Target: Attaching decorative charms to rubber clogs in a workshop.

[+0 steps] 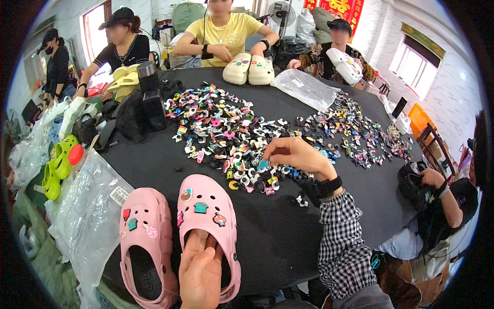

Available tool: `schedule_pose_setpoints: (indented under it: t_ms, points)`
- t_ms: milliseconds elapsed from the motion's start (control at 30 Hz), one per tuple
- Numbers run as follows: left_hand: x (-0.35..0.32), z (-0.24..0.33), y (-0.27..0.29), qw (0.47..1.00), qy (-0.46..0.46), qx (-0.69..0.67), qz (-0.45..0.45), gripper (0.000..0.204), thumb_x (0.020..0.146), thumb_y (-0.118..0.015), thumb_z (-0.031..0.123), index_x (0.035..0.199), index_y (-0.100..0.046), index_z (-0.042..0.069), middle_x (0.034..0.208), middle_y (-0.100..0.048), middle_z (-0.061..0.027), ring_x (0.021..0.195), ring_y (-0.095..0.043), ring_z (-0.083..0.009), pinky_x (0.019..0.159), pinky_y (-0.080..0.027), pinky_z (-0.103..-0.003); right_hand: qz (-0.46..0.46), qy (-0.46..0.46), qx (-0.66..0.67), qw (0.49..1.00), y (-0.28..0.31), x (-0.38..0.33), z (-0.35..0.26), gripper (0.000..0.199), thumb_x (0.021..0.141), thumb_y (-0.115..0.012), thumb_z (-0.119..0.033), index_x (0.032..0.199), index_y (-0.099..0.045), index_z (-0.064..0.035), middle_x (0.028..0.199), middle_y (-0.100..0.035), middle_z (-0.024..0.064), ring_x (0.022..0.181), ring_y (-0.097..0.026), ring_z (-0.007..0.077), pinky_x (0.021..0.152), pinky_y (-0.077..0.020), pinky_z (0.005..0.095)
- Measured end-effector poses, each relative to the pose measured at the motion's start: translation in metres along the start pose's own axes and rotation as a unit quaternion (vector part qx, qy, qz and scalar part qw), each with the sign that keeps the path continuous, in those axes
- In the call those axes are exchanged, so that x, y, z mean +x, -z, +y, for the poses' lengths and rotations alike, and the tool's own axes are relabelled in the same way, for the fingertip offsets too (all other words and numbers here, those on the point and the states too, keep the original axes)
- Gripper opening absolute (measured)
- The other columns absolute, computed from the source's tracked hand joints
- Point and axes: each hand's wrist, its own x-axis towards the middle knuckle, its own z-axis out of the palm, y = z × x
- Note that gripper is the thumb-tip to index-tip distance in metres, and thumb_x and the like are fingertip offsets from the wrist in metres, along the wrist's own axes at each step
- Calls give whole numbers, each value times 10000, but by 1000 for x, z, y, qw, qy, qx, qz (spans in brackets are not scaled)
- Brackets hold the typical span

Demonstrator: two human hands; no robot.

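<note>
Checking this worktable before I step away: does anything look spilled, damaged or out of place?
Nothing stands out. The small coloured charms lie in loose heaps on the black table, none over its edge. The two pink clogs sit side by side and look whole; the left hand is inside one, the right hand picks at the charms.

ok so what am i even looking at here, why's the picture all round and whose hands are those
The picture comes from a wide fisheye camera worn on a person's head, looking down, so straight edges curve near the rim. The two arms entering from the bottom are that person's own. The left hand is tucked inside a pink clog that already carries a few charms. A second pink clog lies beside it. The right hand, in a checked sleeve, pinches a small blue charm over a big pile of charms spread on the black table. Other people sit around the table with clogs of their own, and clear plastic bags lie at its left edge.
</note>
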Motion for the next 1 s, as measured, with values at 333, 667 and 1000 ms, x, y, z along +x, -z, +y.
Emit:
schedule_pose_setpoints:
  t_ms: [333, 667, 1000]
  points:
    - [1, -1, 3, 997, -16, -32, -64, 399, 928, -448, -34, 1326, -462, -30, 1329, -515, -91, 1261, -458, -213, 1089, -325, -363, 19, 6, -46, 999, 1, 1, 11, 171, 827, -641, -22, 998, -651, -26, 882, -682, 50, 805, -637, 127, 750, -509, 276]
    - [-3, -3, 1, 997, -45, -49, -44, 313, 967, -460, 25, 1274, -519, 30, 1155, -554, -39, 1123, -516, -156, 1006, -387, -297, 68, 3, -84, 994, -9, 7, 2, 139, 828, -641, -20, 967, -633, -18, 823, -669, 56, 770, -643, 136, 703, -510, 289]
    - [13, 1, -15, 997, 19, -72, 25, 456, 897, -470, 9, 1349, -411, 27, 1353, -454, -73, 1270, -412, -192, 1087, -293, -375, 86, 4, -118, 989, -3, 2, 2, 153, 848, -637, -5, 1001, -635, -9, 815, -661, 48, 746, -610, 103, 695, -493, 253]
